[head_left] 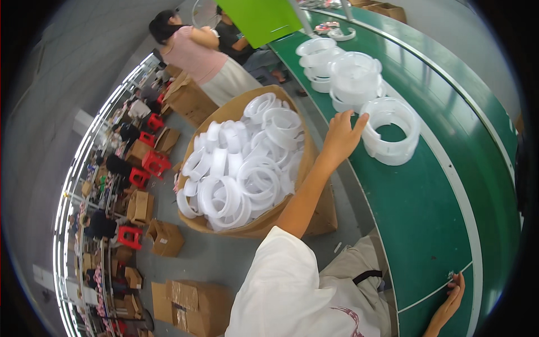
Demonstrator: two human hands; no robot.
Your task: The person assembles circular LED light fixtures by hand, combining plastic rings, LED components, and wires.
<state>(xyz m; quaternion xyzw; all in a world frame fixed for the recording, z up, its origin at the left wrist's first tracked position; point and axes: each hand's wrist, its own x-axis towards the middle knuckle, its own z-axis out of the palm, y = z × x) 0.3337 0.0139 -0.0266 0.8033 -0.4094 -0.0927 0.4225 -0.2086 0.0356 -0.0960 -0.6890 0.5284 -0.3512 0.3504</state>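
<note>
My left hand [343,137] reaches over the edge of the green work surface [415,213]. Its fingers are spread, with one fingertip at the rim of a translucent white plastic ring [391,132], and it holds nothing that I can see. Beyond that ring stand stacked white plastic rings [355,76] and a further stack [319,56]. Low at the right, my right hand [451,300] lies on the green surface, fingers loosely bent and apart. A tiny pale scrap [451,275] is by its fingertips, beside a thin white line across the surface.
To my left stands a large cardboard box [255,227] heaped with white plastic rings [241,163]. Another carton [196,306] sits on the floor. A person in a pink top [196,53] stands beyond the box, near a green panel [258,19]. Red stools [155,162] and workers line the far left.
</note>
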